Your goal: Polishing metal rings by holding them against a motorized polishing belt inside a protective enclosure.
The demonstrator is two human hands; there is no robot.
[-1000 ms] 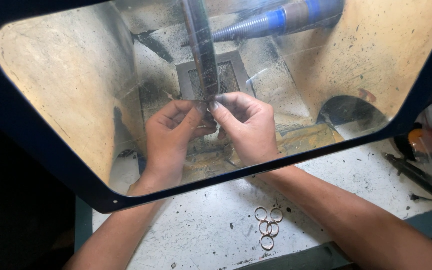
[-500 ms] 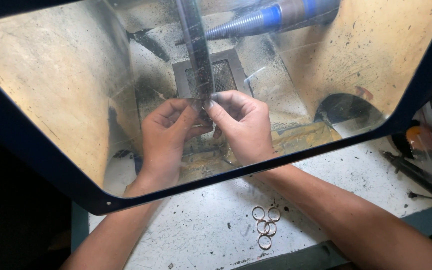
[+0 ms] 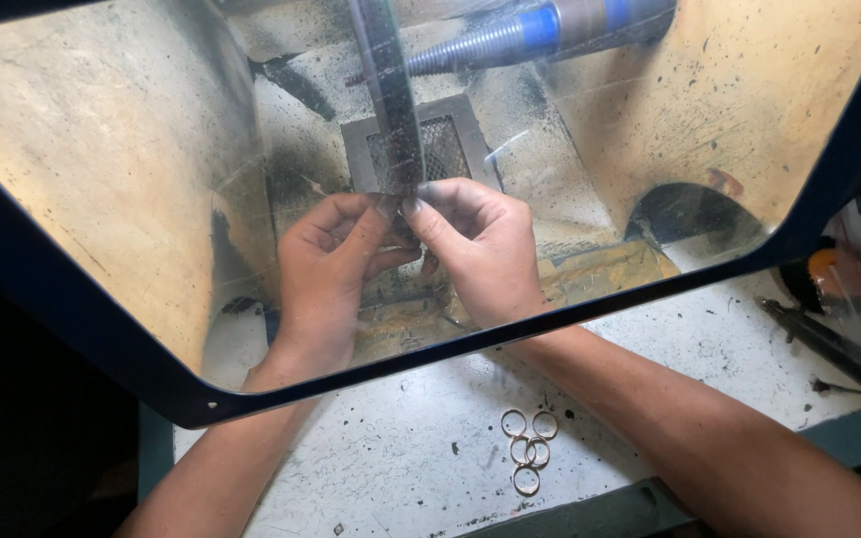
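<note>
Clearly both hands pinch tiny hidden workpiece against dark vertical sanding belt (image 3: 391, 100): left hand (image 3: 336, 264), right hand (image 3: 475, 249), fingertips closed. Risk: slip, belt abrades fingertips; piece flung toward far mesh grille (image 3: 445, 149).

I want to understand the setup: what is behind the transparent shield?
Behind the transparent shield are the left hand and right hand, fingertips meeting at a dark vertical belt, before a mesh grille. What the fingers pinch is covered.

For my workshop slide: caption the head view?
Left hand and right hand meet at a dark belt behind a clear shield; small rings lie nearby.
</note>
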